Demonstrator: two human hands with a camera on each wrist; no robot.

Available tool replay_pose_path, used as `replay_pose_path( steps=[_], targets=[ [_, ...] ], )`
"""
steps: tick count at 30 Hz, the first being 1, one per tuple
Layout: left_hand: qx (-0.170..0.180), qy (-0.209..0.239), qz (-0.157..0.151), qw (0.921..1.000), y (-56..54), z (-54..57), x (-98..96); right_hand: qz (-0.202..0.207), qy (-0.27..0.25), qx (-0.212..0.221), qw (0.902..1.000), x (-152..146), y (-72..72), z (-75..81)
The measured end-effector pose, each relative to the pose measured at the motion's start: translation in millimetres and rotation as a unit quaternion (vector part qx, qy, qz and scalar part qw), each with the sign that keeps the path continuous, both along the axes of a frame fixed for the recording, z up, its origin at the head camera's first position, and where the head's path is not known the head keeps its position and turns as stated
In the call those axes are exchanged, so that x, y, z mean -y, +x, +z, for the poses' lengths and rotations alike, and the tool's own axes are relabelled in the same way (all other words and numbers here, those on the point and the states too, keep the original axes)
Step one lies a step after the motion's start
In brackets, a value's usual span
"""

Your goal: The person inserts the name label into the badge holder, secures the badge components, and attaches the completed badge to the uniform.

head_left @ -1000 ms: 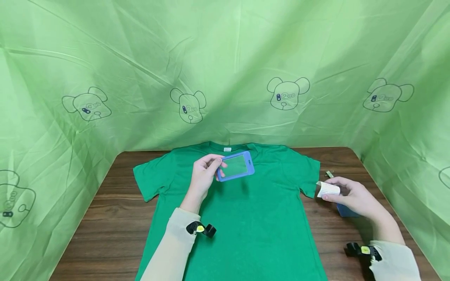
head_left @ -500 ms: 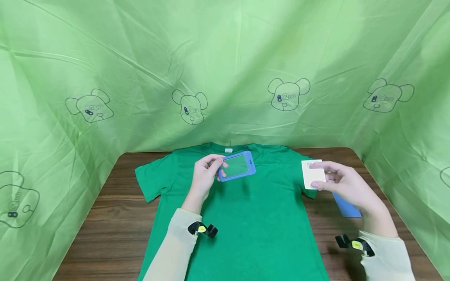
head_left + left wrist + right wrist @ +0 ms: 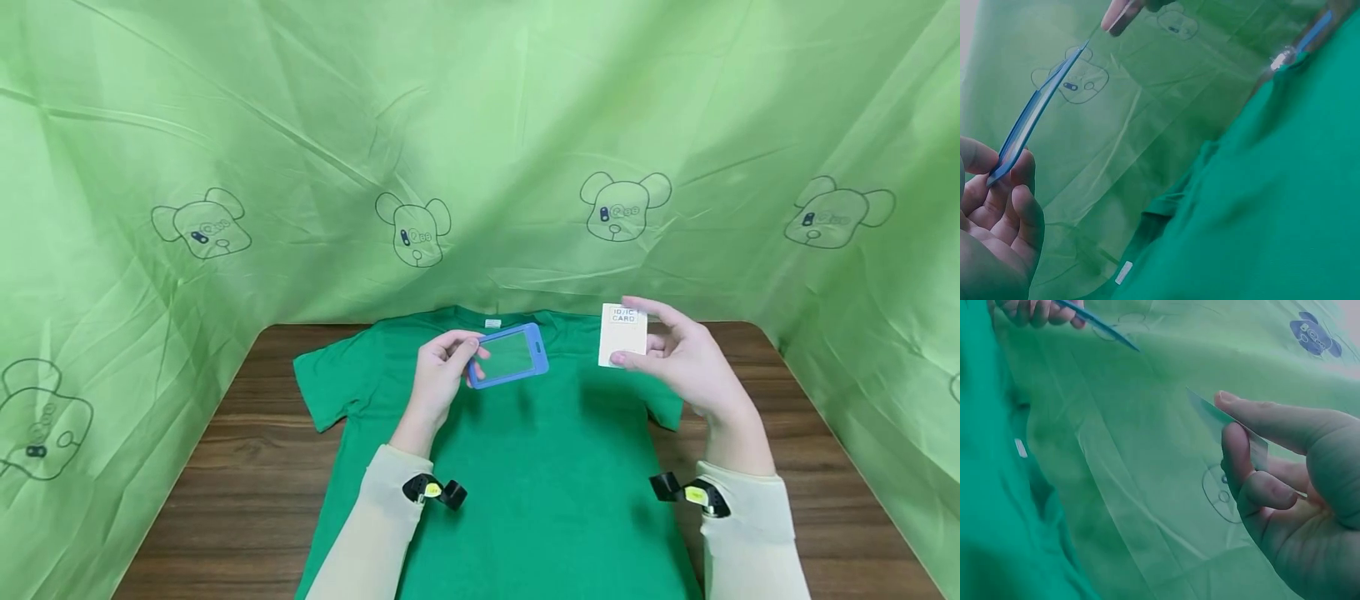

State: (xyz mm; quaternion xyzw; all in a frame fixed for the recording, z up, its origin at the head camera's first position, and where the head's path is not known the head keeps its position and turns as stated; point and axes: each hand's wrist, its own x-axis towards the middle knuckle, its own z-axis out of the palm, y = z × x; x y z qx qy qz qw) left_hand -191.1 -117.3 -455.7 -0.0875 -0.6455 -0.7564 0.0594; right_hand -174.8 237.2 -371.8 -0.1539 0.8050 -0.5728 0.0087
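Observation:
My left hand (image 3: pixel 437 371) pinches a blue card holder (image 3: pixel 508 357) by its left end, thumb on top. The holder has a clear window and a slot at its right end, and it hangs above the shirt. My right hand (image 3: pixel 686 362) holds a white card (image 3: pixel 621 343) printed "ID/IC CARD" by its edges, between thumb and fingers. Card and holder are apart, the card to the right. In the right wrist view the card (image 3: pixel 1213 419) appears nearly edge-on; in the left wrist view the holder (image 3: pixel 1038 109) is seen from the side.
A green T-shirt (image 3: pixel 547 483) lies spread on the dark wooden table (image 3: pixel 232 475), its collar label (image 3: pixel 492 323) at the far side. Green cloth walls (image 3: pixel 495 150) enclose the table. In the left wrist view, a blue strip (image 3: pixel 1315 31) and a shiny piece (image 3: pixel 1280 60) show beyond the shirt.
My right hand has lifted the card from the table's right side and carried it left above the shirt; the card now faces the head camera. My left hand with the holder has hardly moved.

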Motion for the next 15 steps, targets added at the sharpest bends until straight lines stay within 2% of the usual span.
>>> replay_pose_path(
  steps=[6,11,15],
  targets=[
    [0.004,0.000,-0.002,1.0000,-0.4,-1.0,-2.4,-0.022,-0.044,0.010,0.9988,7.3,0.9,-9.1],
    [0.000,-0.008,0.000,1.0000,-0.9,-2.2,-2.7,-0.059,-0.015,-0.009,0.9981,9.3,-0.4,-19.8],
    [-0.004,-0.014,0.001,0.9999,-1.8,-2.9,-1.6,-0.071,0.005,-0.010,0.9974,11.3,-3.0,-25.2]
  ],
)
